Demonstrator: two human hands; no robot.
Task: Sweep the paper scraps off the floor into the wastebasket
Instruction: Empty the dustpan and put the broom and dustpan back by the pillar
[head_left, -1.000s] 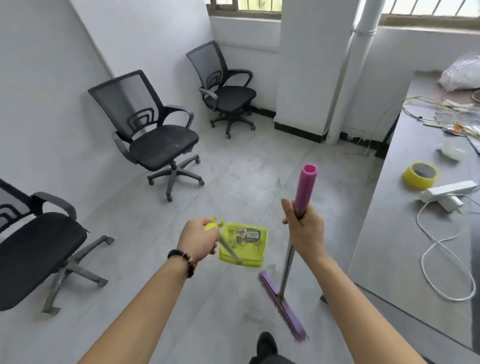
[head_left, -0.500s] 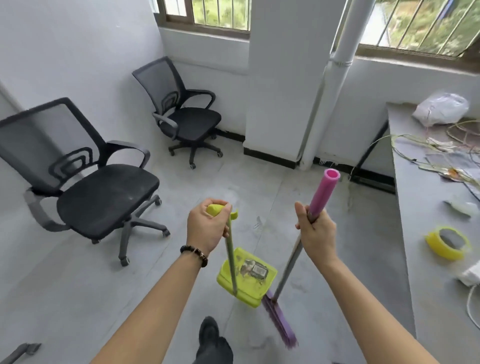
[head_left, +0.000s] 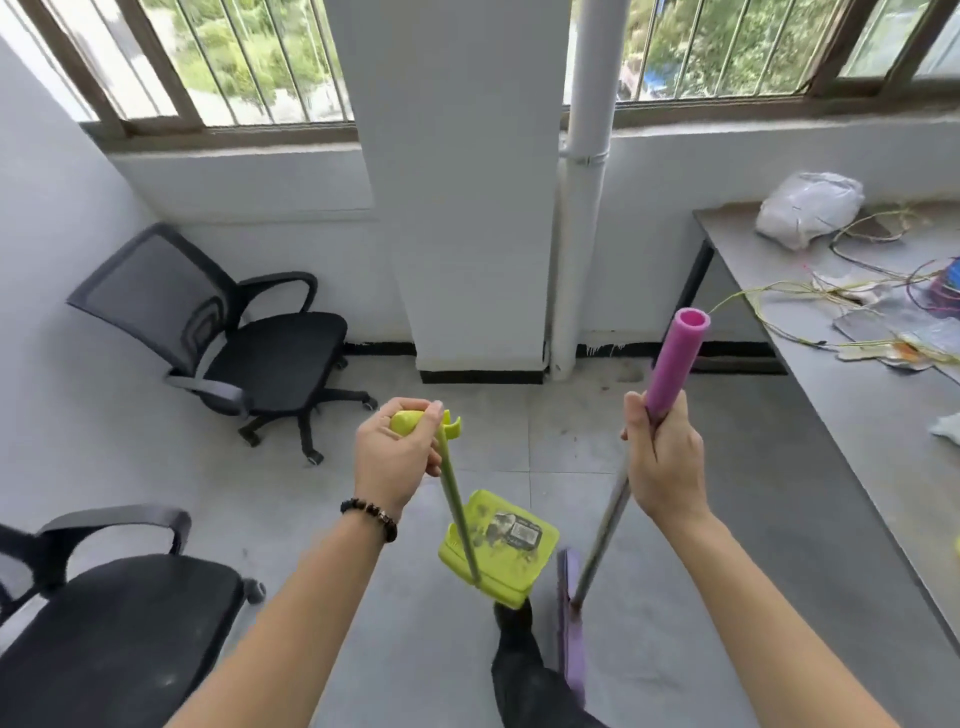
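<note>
My left hand (head_left: 397, 457) grips the top of a lime-green dustpan's long handle. The dustpan (head_left: 501, 556) hangs below it over the floor with some paper scraps (head_left: 514, 531) lying in its tray. My right hand (head_left: 667, 462) grips the broom (head_left: 675, 364) just below its pink foam grip. The broom's grey shaft slants down to a purple brush head (head_left: 571, 629) near my dark shoe (head_left: 517, 629). No wastebasket shows in this view.
Two black mesh office chairs stand on the left, one by the wall (head_left: 260, 343) and one at the near left (head_left: 104, 634). A white pillar (head_left: 467, 208) and pipe (head_left: 582, 208) rise ahead. A grey table (head_left: 857, 395) with wires and a plastic bag runs along the right.
The view has turned and moved toward the pillar and window. Both hands still hold the dustpan and broom, carried along. The chairs have slid left and nearer.
</note>
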